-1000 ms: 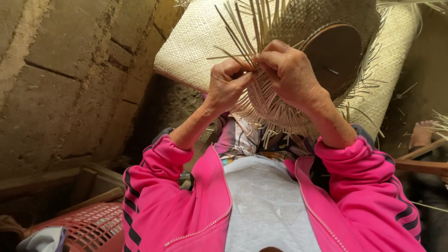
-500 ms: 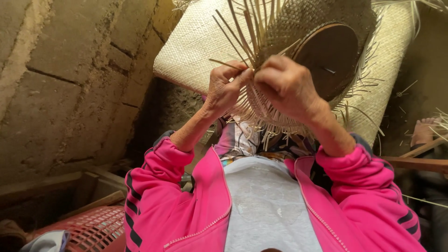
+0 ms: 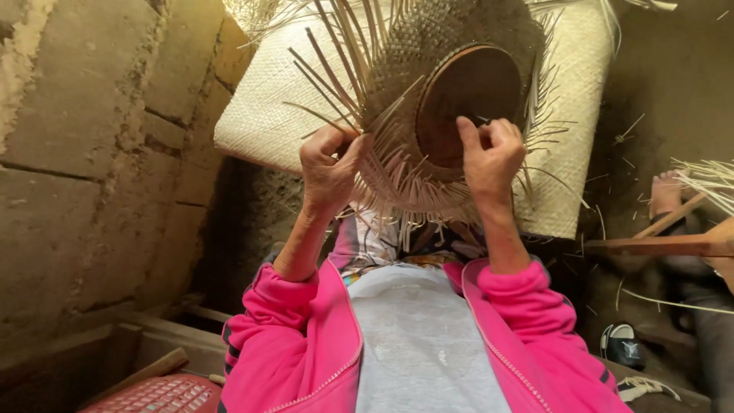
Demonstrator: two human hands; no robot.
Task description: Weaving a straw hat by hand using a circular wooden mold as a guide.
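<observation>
Pinching loose straw strands pointing up-left: left hand | right hand clamped on woven hat brim | hollow faces camera

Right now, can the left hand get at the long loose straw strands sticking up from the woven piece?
Probably yes: the left hand already grips the fringe of the woven straw piece, and the upright loose strands rise just above it, nothing between.

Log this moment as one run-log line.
left hand: pinching loose straw strands | right hand: gripping rim of half-woven straw hat | behind: woven mat | side: stone wall
</observation>
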